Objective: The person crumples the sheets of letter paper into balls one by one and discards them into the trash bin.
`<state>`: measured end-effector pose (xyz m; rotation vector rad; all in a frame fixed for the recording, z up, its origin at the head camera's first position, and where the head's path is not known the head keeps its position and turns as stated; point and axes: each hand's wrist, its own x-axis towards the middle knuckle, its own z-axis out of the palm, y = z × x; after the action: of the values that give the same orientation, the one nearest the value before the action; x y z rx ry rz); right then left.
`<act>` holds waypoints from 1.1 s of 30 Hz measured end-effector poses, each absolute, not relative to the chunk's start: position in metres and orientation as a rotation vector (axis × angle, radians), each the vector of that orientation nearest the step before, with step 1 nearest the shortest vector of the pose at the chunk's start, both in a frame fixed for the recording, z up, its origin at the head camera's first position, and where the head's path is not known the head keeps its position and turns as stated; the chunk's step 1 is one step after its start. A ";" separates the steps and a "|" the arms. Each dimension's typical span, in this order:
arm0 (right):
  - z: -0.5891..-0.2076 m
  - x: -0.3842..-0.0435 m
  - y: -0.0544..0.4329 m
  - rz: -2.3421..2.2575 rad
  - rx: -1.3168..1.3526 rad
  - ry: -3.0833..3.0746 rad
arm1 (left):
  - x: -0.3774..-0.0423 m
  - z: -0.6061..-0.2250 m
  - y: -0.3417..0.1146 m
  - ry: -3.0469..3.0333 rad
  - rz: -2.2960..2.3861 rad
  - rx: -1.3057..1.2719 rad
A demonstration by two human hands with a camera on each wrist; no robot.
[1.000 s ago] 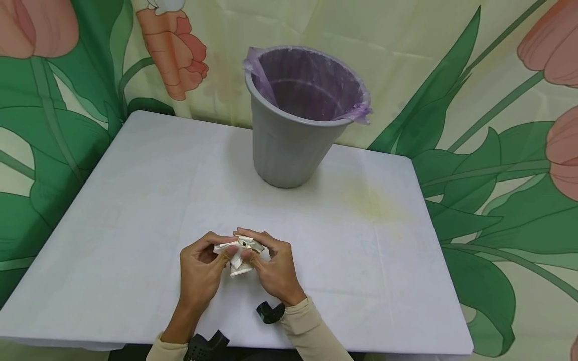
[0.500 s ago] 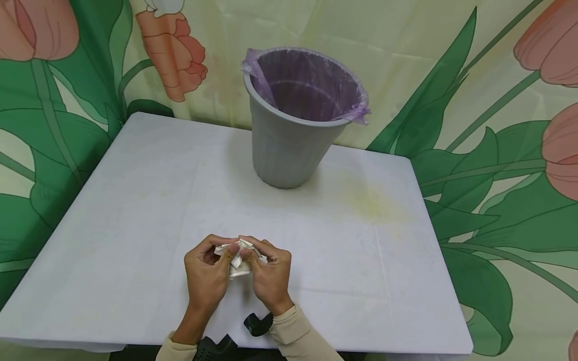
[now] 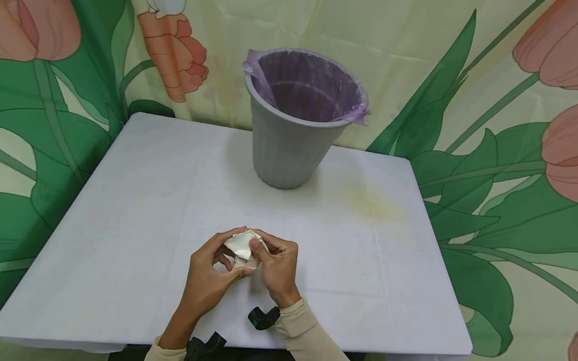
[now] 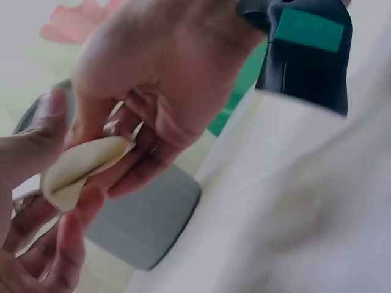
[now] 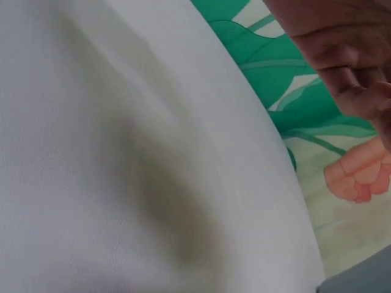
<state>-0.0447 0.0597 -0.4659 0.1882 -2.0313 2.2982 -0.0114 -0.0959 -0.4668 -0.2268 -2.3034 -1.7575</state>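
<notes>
Both hands hold a crumpled white paper piece [image 3: 241, 244], with a printed pattern on its lower part, over the near middle of the table. My left hand [image 3: 209, 273] grips it from the left, fingers along the far side and thumb at the lower edge. My right hand [image 3: 280, 263] pinches its right side, thumb on top. In the left wrist view the paper [image 4: 82, 168] shows as a curved, cream-coloured fold between the fingers of the left hand [image 4: 55, 244] and the right hand [image 4: 159, 79]. The right wrist view shows only part of a hand [image 5: 348, 58]; the paper is out of sight there.
A grey bin [image 3: 289, 150] with a purple bag liner [image 3: 311, 95] stands at the back of the white-covered table [image 3: 135, 225]. Behind hangs a curtain [image 3: 406, 45] with printed tulips and leaves. Black wrist devices [image 3: 263, 318] sit at both cuffs.
The left thumb has moved down to the paper's lower edge and the left hand has spread wider. The paper has turned, showing a broad white face and the printed part.
</notes>
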 end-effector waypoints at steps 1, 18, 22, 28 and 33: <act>-0.465 -0.045 0.060 2.322 0.165 -2.033 | -0.012 -0.467 -0.097 -2.315 -1.736 -0.249; -0.461 -0.045 0.059 2.511 0.012 -2.075 | -0.012 -0.469 -0.108 -2.389 -1.337 -0.356; -0.460 -0.043 0.056 2.534 0.014 -2.091 | -0.013 -0.472 -0.106 -2.294 -1.319 -0.319; -0.462 -0.040 0.052 2.533 0.015 -2.122 | -0.013 -0.475 -0.104 -2.208 -1.291 -0.284; -0.465 -0.037 0.049 2.545 0.063 -2.107 | -0.014 -0.478 -0.102 -2.122 -1.425 -0.173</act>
<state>-0.0369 0.0492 -0.4651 0.0635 -2.1072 2.5453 -0.0140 -0.1020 -0.4782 -0.1730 -2.1223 -1.4246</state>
